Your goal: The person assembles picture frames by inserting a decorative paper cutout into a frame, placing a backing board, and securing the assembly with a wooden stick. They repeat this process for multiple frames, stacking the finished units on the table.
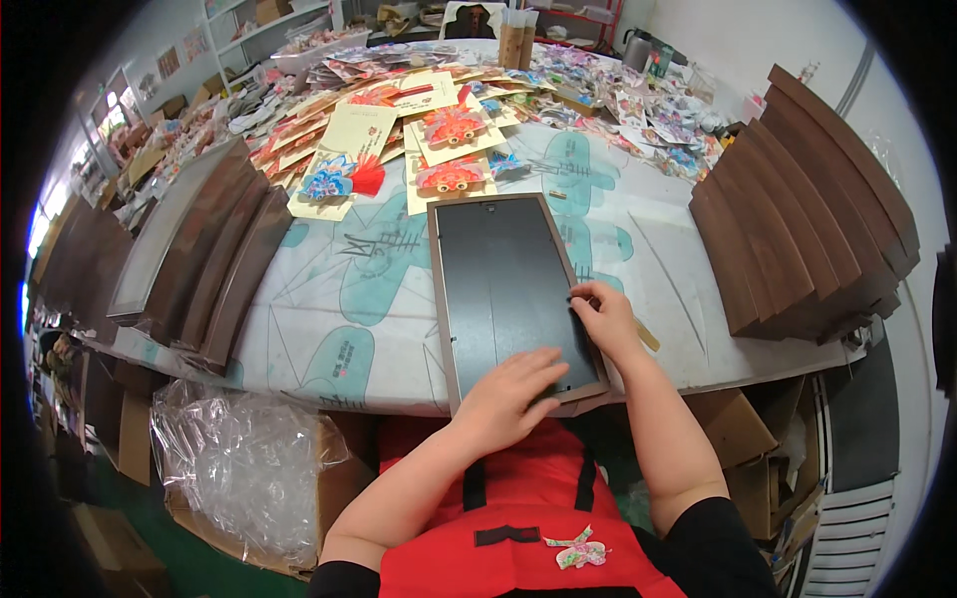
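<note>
A brown picture frame [436, 269] lies face down on the table before me, its black backing board [498, 264] showing. Small dark tabs sit along its inner edges, and a hanger is at the far end. My left hand [510, 394] rests on the near part of the board, fingers stretched out and holding nothing. At the frame's right edge, my right hand [608, 317] has its thumb and fingers drawn together; whatever is between them is too small to make out. A narrow tan strip [648, 336] shows beside the right wrist, partly hidden by it.
Brown frames stand stacked at the left [214, 254] and right [797, 219] of the table. Beyond lie cream cards [354, 140] with red and blue fish ornaments [454, 128]. Below the table's left side, a cardboard box [334, 463] holds clear plastic wrap [234, 473].
</note>
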Motion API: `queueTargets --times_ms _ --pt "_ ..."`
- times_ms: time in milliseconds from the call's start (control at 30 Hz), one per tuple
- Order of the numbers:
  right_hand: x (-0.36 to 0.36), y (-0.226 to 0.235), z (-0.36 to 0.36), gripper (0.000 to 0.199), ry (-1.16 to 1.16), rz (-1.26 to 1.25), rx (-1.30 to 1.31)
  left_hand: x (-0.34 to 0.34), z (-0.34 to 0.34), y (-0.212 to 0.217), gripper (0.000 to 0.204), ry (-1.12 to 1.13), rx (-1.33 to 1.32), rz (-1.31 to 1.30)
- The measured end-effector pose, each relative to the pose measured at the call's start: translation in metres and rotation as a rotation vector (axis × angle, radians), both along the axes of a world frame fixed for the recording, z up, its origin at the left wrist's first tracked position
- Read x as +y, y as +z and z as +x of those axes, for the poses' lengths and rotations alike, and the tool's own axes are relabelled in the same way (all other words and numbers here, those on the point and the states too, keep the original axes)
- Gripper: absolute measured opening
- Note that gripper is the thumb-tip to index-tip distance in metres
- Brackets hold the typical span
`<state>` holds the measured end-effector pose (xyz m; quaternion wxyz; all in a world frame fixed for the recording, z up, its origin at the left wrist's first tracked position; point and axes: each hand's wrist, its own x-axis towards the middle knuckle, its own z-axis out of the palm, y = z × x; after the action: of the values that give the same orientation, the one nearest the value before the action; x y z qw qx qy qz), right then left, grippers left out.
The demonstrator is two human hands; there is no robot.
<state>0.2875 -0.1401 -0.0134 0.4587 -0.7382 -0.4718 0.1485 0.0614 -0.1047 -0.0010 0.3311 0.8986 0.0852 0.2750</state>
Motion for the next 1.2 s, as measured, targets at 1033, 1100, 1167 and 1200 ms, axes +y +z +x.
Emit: queueTargets --times_ms 1033,1100,1167,1200 --pt "0.018 0.004 0.019 0.048 -0.013 -0.242 0.555 0.06 -0.007 -0.034 0.063 0.537 -0.36 -0.863" --pt "0.01 -0.004 0.019 0.052 -0.016 -0.181 0.603 0.062 -0.005 -0.042 0.062 0.52 -0.39 -0.812" --pt "-0.006 0.014 -0.001 0.056 -0.018 -0.155 0.548 0.064 -0.008 -0.045 0.061 0.536 -0.401 -0.77" --pt "-0.02 0.019 -0.009 0.058 -0.031 -0.148 0.522 0.063 -0.008 -0.046 0.06 0.543 -0.392 -0.761"
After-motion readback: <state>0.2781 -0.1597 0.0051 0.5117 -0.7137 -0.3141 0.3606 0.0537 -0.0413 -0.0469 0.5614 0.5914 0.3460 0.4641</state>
